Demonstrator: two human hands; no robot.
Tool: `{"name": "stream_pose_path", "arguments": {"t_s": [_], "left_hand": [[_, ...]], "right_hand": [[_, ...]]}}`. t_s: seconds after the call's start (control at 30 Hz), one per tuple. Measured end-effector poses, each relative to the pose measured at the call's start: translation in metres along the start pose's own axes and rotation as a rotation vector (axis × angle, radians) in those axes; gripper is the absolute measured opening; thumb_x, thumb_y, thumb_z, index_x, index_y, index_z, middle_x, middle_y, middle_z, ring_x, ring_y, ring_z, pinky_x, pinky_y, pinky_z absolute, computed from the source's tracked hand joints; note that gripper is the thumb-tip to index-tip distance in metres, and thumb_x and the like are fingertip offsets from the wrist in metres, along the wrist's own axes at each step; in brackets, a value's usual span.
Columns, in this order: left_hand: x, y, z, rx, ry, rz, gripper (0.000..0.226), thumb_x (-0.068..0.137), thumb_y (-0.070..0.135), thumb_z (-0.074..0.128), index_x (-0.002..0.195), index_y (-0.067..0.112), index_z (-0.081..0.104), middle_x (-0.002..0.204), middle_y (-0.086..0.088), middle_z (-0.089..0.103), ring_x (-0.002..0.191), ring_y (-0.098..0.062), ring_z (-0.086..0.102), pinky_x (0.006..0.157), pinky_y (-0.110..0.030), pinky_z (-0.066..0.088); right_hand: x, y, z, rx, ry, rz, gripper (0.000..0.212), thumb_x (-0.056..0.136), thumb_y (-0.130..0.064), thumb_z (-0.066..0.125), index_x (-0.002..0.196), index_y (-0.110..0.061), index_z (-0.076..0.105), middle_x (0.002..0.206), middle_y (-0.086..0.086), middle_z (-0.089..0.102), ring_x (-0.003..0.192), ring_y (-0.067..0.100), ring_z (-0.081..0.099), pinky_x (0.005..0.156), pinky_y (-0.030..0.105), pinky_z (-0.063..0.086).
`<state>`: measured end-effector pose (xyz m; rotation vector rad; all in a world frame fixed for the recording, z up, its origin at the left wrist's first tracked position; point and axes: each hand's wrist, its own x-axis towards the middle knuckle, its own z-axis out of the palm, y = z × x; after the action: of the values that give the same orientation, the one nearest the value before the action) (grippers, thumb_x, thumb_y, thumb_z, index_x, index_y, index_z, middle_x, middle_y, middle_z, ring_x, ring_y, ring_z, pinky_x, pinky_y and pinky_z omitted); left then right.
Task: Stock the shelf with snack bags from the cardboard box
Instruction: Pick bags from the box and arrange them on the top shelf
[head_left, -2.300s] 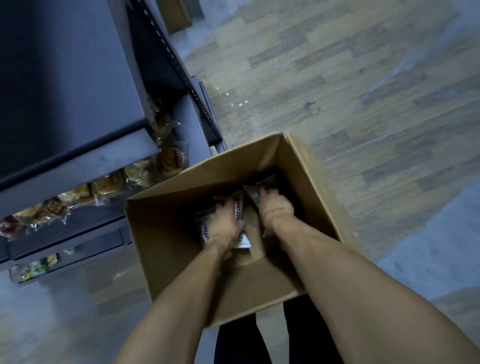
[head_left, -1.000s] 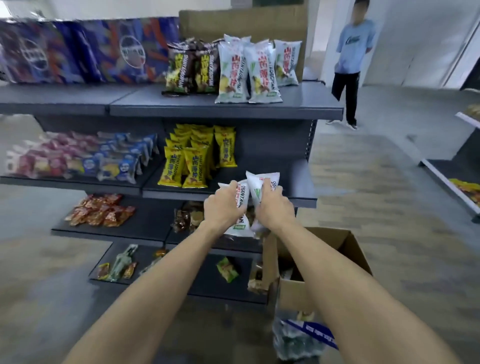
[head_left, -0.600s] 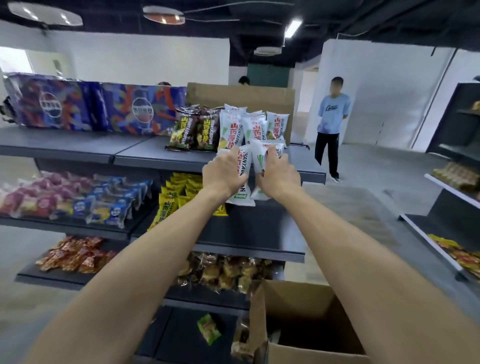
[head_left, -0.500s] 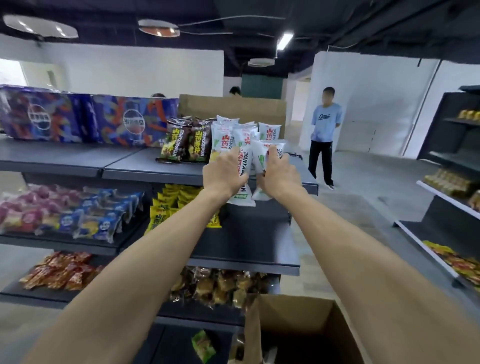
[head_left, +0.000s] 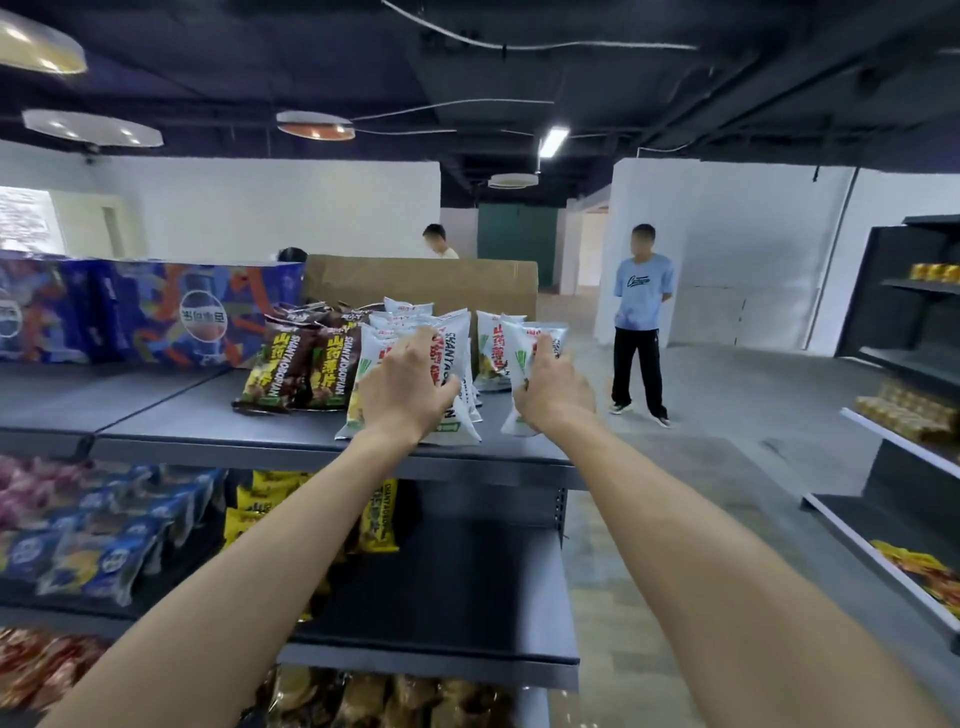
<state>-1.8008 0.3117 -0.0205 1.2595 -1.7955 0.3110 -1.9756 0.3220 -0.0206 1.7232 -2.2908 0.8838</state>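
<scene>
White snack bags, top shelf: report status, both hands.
Left hand grips a white snack bag, base on the top shelf. Right hand grips a second white bag at the shelf's right end. Brown bags alongside, nothing blocking.

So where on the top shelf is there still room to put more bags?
Bare grey top shelf lies left of the brown bags, in front of the blue packs. A thin strip runs along the front edge. It's crowded around the white bags, where the left hand and right hand each hold one.
</scene>
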Motion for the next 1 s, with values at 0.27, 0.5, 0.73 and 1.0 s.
{"name": "stream_pose_path", "arguments": {"t_s": [0.27,0.5,0.73,1.0], "left_hand": [[0.015,0.010,0.027,0.028,0.021,0.046,0.043,0.083,0.044,0.067,0.117,0.023,0.051,0.095,0.000,0.063,0.076,-0.022,0.061,0.054,-0.026,0.038],[0.025,-0.006,0.039,0.019,0.033,0.048,0.049,0.083,0.044,0.068,0.125,0.027,0.053,0.096,0.000,0.063,0.075,-0.022,0.062,0.056,-0.029,0.049],[0.027,-0.020,0.045,0.006,0.063,0.033,0.050,0.083,0.052,0.065,0.126,0.031,0.053,0.094,0.003,0.061,0.073,-0.022,0.062,0.052,-0.029,0.048],[0.027,-0.033,0.054,-0.051,0.063,0.023,0.051,0.082,0.052,0.067,0.128,0.034,0.054,0.086,0.003,0.054,0.068,-0.021,0.056,0.051,-0.035,0.052]], "right_hand": [[0.048,0.005,0.035,0.014,0.027,-0.051,0.054,0.093,-0.023,0.052,0.141,-0.016,0.028,0.120,0.015,0.048,0.101,0.038,0.059,0.071,0.038,0.038],[0.096,-0.006,0.073,0.069,0.021,-0.039,0.066,0.097,-0.029,0.051,0.152,-0.016,0.016,0.133,0.019,0.042,0.110,0.039,0.056,0.083,0.043,0.047],[0.132,-0.011,0.115,0.038,0.039,-0.017,0.071,0.093,-0.027,0.061,0.149,-0.017,0.019,0.129,0.017,0.042,0.106,0.037,0.056,0.076,0.043,0.047],[0.144,0.003,0.146,0.115,0.049,-0.011,0.070,0.094,-0.052,0.047,0.149,-0.028,0.011,0.135,0.017,0.031,0.112,0.038,0.046,0.082,0.048,0.047]]}}
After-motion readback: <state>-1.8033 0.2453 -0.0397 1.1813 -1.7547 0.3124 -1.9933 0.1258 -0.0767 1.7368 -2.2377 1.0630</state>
